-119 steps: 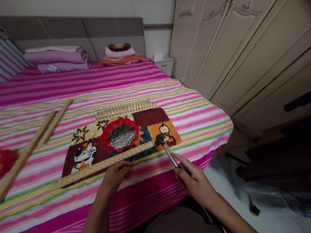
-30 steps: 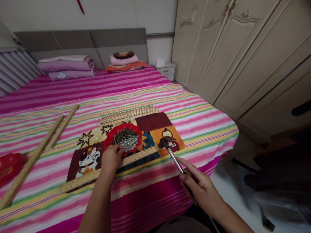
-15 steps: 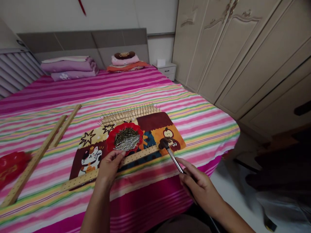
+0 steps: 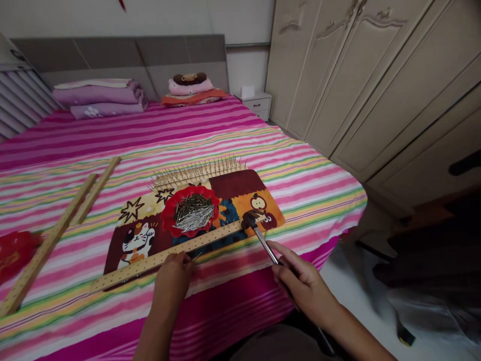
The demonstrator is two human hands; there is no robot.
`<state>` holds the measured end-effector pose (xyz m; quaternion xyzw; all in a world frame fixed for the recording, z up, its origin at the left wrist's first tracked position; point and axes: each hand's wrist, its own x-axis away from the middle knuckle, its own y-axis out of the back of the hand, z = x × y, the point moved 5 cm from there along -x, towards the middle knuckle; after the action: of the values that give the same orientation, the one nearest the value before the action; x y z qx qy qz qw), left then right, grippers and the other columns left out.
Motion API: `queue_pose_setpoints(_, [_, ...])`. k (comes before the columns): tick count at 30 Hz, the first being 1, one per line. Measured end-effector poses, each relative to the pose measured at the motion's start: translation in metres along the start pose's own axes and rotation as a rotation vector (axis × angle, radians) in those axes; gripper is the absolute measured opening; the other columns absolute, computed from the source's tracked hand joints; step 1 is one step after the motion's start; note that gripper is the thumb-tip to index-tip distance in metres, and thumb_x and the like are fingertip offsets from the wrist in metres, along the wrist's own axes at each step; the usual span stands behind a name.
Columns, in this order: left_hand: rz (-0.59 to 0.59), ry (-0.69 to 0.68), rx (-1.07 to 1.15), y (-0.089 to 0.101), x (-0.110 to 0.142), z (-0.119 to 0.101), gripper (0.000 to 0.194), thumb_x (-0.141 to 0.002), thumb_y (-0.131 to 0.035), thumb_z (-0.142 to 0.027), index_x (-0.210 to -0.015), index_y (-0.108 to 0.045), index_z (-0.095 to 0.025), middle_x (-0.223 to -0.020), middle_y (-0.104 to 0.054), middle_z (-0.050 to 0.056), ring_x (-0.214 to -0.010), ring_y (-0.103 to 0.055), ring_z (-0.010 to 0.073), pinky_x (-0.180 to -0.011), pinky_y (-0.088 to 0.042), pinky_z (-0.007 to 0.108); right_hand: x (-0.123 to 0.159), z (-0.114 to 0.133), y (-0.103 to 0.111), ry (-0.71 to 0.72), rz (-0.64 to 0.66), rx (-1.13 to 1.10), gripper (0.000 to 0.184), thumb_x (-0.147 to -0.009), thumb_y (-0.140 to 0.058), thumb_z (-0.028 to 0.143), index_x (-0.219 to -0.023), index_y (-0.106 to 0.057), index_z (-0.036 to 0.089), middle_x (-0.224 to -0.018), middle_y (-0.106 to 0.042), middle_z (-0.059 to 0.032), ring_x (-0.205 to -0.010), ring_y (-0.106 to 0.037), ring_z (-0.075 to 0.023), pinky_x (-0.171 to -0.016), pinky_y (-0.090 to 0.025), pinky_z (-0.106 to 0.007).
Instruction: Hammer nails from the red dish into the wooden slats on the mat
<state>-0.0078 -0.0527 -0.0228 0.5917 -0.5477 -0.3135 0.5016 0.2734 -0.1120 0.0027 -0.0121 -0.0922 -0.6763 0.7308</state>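
Note:
My right hand (image 4: 300,276) is closed round the handle of a hammer (image 4: 265,244). The dark hammer head rests over the right end of a drilled wooden strip (image 4: 203,241), where a few nails stand up. In front of the strip, my left hand (image 4: 176,271) pinches a nail (image 4: 197,256), its thin shaft pointing right. Just behind the strip, a red scalloped bowl (image 4: 168,213) holds many loose nails (image 4: 193,213). Under both lies a patterned mat (image 4: 240,185) with cartoon figures.
A wooden strip full of upright nails (image 4: 199,170) lies along the mat's far edge. Two more wooden strips (image 4: 48,245) and a red dish (image 4: 17,253) are at left on the striped bed (image 4: 308,175). Wardrobe doors (image 4: 338,75) stand at right.
My left hand has moved from the bowl's near edge toward me, to the front of the strip, with a nail in its fingers. The hammer stays over the strip's right end.

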Motion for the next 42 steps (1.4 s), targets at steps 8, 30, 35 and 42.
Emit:
queue_pose_setpoints(8, [0.322,0.102,0.861,-0.034,0.005,-0.011,0.04,-0.058,-0.061,-0.042,-0.089,-0.066,-0.017,-0.052,-0.049,-0.005,-0.051,-0.044,0.0114,-0.054,-0.036,0.025,0.001,0.0,0.002,-0.013,-0.012,-0.041,0.049,-0.087,-0.051,0.036,-0.132,-0.049,0.018,-0.061,-0.044,0.0055,-0.048,-0.032,-0.0083,-0.044,-0.026,-0.022])
queue_pose_setpoints(30, [-0.036,0.007,0.924,-0.023,-0.047,-0.051,0.028,-0.057,-0.064,-0.043,-0.07,-0.064,-0.018,-0.058,-0.062,-0.002,-0.056,-0.053,0.0123,-0.055,-0.038,0.024,-0.001,0.0,0.003,-0.042,-0.023,-0.077,0.051,-0.084,-0.053,0.036,-0.131,-0.05,0.017,-0.061,-0.045,0.0062,-0.049,-0.033,-0.0088,-0.045,-0.026,-0.022])
queue_pose_setpoints(35, [-0.067,-0.098,0.781,-0.021,-0.049,-0.059,0.025,-0.061,-0.062,-0.043,-0.067,-0.066,-0.02,-0.061,-0.063,-0.002,-0.06,-0.052,0.0132,-0.06,-0.039,0.025,0.0,0.001,0.003,-0.023,-0.021,-0.062,0.049,-0.085,-0.053,0.035,-0.131,-0.05,0.018,-0.062,-0.044,0.0059,-0.05,-0.034,-0.0089,-0.045,-0.028,-0.022])
queue_pose_setpoints(42, [-0.104,-0.127,0.759,-0.023,-0.046,-0.055,0.025,-0.062,-0.06,-0.045,-0.068,-0.066,-0.022,-0.068,-0.066,-0.001,-0.067,-0.056,0.0154,-0.066,-0.042,0.027,0.0,0.002,0.001,-0.015,-0.018,-0.022,0.049,-0.084,-0.052,0.035,-0.13,-0.051,0.018,-0.062,-0.045,0.0058,-0.051,-0.034,-0.0093,-0.047,-0.029,-0.023])
